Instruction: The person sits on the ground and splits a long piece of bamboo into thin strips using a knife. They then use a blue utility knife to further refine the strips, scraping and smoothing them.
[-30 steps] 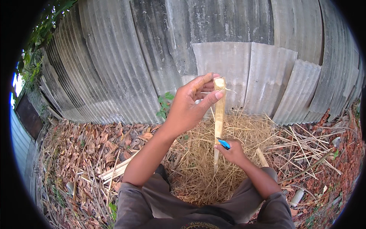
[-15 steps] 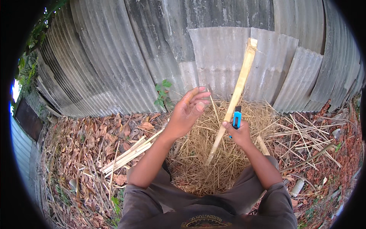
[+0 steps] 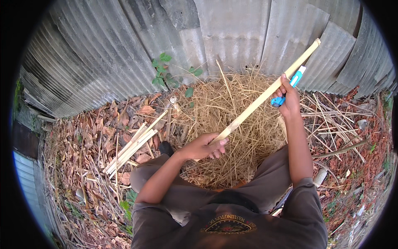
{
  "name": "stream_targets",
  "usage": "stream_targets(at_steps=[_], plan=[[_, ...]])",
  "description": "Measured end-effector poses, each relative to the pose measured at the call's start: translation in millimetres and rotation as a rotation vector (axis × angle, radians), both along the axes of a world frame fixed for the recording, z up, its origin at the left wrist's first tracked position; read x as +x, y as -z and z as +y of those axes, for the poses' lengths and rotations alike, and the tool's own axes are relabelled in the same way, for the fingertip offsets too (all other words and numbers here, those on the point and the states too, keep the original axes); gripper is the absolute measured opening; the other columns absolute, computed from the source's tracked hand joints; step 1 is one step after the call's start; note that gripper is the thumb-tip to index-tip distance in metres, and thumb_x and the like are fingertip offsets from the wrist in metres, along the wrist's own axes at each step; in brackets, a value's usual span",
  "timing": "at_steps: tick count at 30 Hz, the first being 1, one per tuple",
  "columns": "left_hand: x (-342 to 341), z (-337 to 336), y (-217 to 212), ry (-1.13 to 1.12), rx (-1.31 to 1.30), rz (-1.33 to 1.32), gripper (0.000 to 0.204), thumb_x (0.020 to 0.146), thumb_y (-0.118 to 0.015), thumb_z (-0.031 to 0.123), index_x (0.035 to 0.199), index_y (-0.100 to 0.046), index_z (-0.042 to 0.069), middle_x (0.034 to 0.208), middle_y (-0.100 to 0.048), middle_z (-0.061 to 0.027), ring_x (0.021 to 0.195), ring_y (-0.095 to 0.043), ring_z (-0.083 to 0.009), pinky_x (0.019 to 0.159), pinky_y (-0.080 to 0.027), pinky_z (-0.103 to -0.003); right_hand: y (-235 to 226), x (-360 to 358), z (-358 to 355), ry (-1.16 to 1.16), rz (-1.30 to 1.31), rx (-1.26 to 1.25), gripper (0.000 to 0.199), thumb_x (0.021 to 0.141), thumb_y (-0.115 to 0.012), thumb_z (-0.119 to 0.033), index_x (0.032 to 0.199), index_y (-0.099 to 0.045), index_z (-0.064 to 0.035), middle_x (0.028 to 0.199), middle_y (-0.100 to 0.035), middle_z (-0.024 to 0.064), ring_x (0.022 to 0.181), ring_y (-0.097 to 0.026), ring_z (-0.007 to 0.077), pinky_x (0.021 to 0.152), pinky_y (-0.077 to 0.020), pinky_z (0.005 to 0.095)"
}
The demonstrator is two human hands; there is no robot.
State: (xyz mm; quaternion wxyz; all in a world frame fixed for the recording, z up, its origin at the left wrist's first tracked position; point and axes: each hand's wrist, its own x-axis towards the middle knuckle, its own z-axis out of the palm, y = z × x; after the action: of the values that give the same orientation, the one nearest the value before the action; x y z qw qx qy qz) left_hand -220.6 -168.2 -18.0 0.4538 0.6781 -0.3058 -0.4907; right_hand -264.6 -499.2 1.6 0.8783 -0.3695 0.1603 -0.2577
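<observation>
A long pale bamboo strip (image 3: 253, 108) runs slanted from lower left to upper right above a heap of dry shavings (image 3: 232, 137). My left hand (image 3: 205, 146) grips its lower end. My right hand (image 3: 289, 98) is further up the strip, closed on both the strip and a blue utility knife (image 3: 286, 90) whose tip points up and to the right. The top end of the strip reaches in front of the corrugated metal fence (image 3: 232, 37).
A bundle of cut bamboo strips (image 3: 132, 147) lies on the dry leaves at my left. More loose sticks (image 3: 331, 120) are scattered at the right. Small green plants (image 3: 166, 74) grow at the foot of the fence. My knees frame the heap.
The strip has tilted from upright to slanting right. My left hand has dropped from the top of the strip to its lower end. My right hand with the knife has risen up and right.
</observation>
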Motion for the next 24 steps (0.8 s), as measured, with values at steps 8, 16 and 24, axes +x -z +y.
stream_targets(at_steps=[8,16,24], plan=[[-9,1,-3,0.046,-0.106,0.263,0.044,0.103,-0.041,0.041,0.124,-0.052,0.003,0.071,-0.047,0.0010,0.053,-0.044,-0.0054,0.044,-0.038,-0.022,1,7,46,-0.201,0.051,0.028,0.020,0.095,-0.062,-0.024,0.084,-0.050,-0.0113,0.057,-0.037,-0.0043,0.050,-0.043,0.0098,0.048,-0.0404,0.0269],[-17,8,-11,-0.233,-0.120,0.289,0.040,0.102,-0.044,0.037,0.124,-0.054,0.005,0.065,-0.036,0.0064,0.052,-0.031,-0.0041,0.045,-0.028,-0.021,-9,7,51,-0.079,0.240,-0.300,0.036,0.098,-0.050,-0.043,0.089,-0.054,-0.0086,0.058,-0.045,-0.0017,0.049,-0.042,0.0098,0.046,-0.0350,0.0249],[-14,14,-22,-0.430,-0.206,-0.317,0.033,0.101,-0.050,0.028,0.125,-0.055,0.005,0.070,-0.044,0.0031,0.063,-0.042,-0.0071,0.056,-0.036,-0.025,-5,-16,99,-0.058,0.315,-1.565,0.053,0.092,-0.053,-0.055,0.070,-0.059,-0.0070,0.051,-0.048,0.0068,0.048,-0.051,0.0222,0.049,-0.0386,0.0382]])
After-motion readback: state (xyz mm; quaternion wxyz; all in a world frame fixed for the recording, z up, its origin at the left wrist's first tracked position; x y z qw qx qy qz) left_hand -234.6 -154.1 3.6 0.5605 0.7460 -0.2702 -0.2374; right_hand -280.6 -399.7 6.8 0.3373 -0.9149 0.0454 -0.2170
